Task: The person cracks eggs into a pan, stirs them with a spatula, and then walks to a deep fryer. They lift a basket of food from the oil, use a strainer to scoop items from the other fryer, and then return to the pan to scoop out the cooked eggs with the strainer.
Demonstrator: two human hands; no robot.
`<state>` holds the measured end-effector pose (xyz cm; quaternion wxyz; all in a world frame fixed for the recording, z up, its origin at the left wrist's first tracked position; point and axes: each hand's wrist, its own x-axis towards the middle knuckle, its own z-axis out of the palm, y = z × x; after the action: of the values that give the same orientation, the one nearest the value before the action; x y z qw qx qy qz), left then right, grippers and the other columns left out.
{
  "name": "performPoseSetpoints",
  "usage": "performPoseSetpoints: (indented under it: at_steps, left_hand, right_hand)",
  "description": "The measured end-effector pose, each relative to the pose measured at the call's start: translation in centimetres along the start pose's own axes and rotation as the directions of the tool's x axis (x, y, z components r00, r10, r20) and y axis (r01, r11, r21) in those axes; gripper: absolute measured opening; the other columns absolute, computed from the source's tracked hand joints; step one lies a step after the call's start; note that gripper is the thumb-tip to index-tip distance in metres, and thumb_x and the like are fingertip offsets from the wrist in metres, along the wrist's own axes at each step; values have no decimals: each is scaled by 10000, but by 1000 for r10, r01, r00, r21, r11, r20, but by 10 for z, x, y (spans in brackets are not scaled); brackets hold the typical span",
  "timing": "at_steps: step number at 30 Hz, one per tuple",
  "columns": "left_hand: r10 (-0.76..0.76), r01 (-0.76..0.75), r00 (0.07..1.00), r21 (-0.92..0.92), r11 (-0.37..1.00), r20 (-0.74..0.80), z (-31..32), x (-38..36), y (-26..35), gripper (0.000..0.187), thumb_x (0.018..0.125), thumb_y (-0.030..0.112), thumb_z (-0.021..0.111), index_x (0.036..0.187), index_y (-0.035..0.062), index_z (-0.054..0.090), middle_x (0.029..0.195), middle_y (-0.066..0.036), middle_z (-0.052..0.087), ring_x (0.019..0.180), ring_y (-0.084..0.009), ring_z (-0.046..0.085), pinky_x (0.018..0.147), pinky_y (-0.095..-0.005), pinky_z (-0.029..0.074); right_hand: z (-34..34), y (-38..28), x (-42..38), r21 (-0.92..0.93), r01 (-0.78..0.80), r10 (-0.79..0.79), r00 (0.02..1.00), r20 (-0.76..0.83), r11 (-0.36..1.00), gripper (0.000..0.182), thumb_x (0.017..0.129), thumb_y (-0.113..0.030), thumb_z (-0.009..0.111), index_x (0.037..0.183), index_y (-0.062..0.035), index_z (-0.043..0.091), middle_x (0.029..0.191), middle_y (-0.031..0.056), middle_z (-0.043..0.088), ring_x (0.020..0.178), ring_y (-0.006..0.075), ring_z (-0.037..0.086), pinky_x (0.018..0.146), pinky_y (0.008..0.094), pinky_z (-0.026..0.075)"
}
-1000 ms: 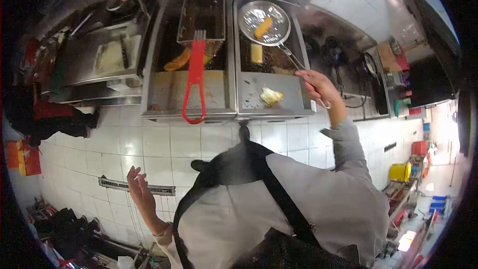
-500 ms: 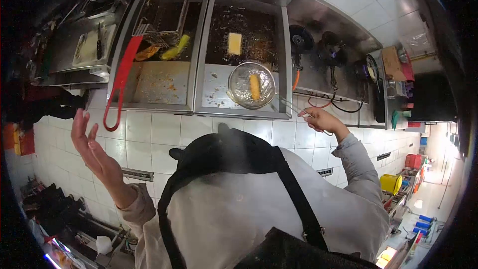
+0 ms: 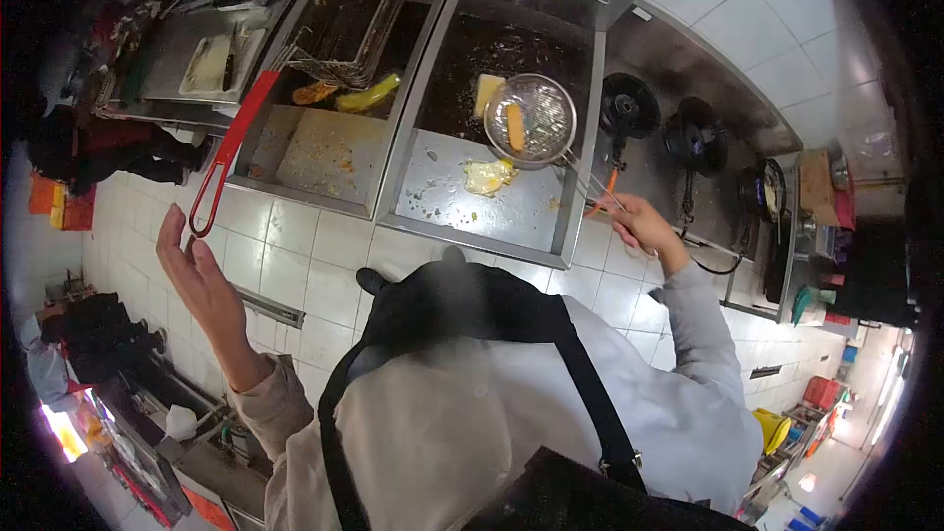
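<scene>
My right hand (image 3: 644,231) is closed on the thin wire handle of a round mesh skimmer (image 3: 547,143). A browned, stick-shaped fried piece (image 3: 515,128) lies in the skimmer's mesh. The skimmer is over the front of the dark oil (image 3: 492,44) in the right fryer, overlapping a pale yellow block (image 3: 485,93). On the fryer's metal ledge (image 3: 462,221) is a flat, whitish-yellow piece (image 3: 489,177), perhaps egg. My left hand (image 3: 206,290) is open, with nothing in it, just below the looped end of a fryer basket's red handle (image 3: 228,143).
The left fryer holds a wire basket (image 3: 344,49), a yellow-green piece (image 3: 369,95) and an orange-brown piece (image 3: 313,92). Black pans (image 3: 629,103) stand on burners at right. A knife (image 3: 230,64) lies on a tray at the far left.
My right hand has moved the skimmer from the metal ledge back over the oil, revealing the whitish-yellow piece. The view has shifted; my left hand stays open.
</scene>
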<state>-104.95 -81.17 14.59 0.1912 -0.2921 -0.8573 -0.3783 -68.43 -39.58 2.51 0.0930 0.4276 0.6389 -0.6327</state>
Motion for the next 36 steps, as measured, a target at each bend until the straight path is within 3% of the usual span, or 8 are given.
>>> performPoseSetpoints:
  at_steps: [4,7,13,17,22,25,31,36]
  left_hand:
    - [-34,35,999,57,998,-18,-6,-8,-4,426,970,278,380,1267,-23,437,1269,-158,453,1170,-269,439,983,-364,338]
    - [-70,72,997,49,996,-32,-4,-14,-8,394,956,230,379,1280,14,438,1282,-151,463,1192,-267,436,1015,-394,318]
    - [-92,89,994,-62,994,-58,0,-16,-12,411,958,259,382,1281,11,434,1289,-152,455,1195,-267,435,1013,-392,320]
    - [-93,93,995,-12,996,-46,-4,-14,-18,420,965,272,374,1280,0,433,1279,-153,455,1185,-265,440,988,-379,339]
    - [-91,90,995,-7,996,-43,-6,-7,-21,414,974,268,367,1270,-12,439,1257,-152,468,1166,-257,449,951,-362,362]
    - [-87,87,994,-2,996,-63,-8,-5,-24,411,974,268,366,1271,-6,441,1250,-151,473,1156,-259,455,939,-362,368]
    - [-106,105,994,-47,993,-37,-8,-7,-42,404,964,258,377,1280,15,441,1272,-155,465,1189,-268,444,1001,-406,332]
    - [-122,122,992,-6,993,-23,-10,-11,-49,366,962,196,373,1270,13,446,1264,-152,471,1179,-261,452,998,-384,341]
  right_hand:
    - [-18,-11,-53,-166,-79,79,997,-6,983,255,935,-145,480,1160,-32,518,519,-47,418,357,30,325,356,197,257]
    - [-19,2,-68,-246,-81,120,982,148,966,244,931,-121,489,1156,-35,525,525,-43,407,384,36,333,367,206,255]
    - [16,11,-45,-358,-30,51,998,49,933,241,902,-100,522,1134,-53,570,604,-28,441,519,64,388,459,233,334]
    - [27,10,-5,-269,-9,7,1000,-8,963,257,910,-103,506,1156,-39,545,596,-19,450,471,62,391,423,231,326]
    - [32,9,34,181,4,-6,1000,7,983,281,933,-145,469,1181,-17,498,576,-19,451,362,71,367,344,225,292]
    - [32,-5,29,256,7,4,999,-44,967,244,936,-138,455,1146,-24,504,573,-16,439,365,72,369,345,230,295]
    - [46,6,38,44,14,2,938,-346,999,174,923,-151,477,1033,-21,512,535,2,446,351,101,389,333,267,310]
    - [59,36,72,-40,0,-13,945,-328,999,149,915,-151,494,995,-28,523,556,20,470,362,126,410,334,286,325]
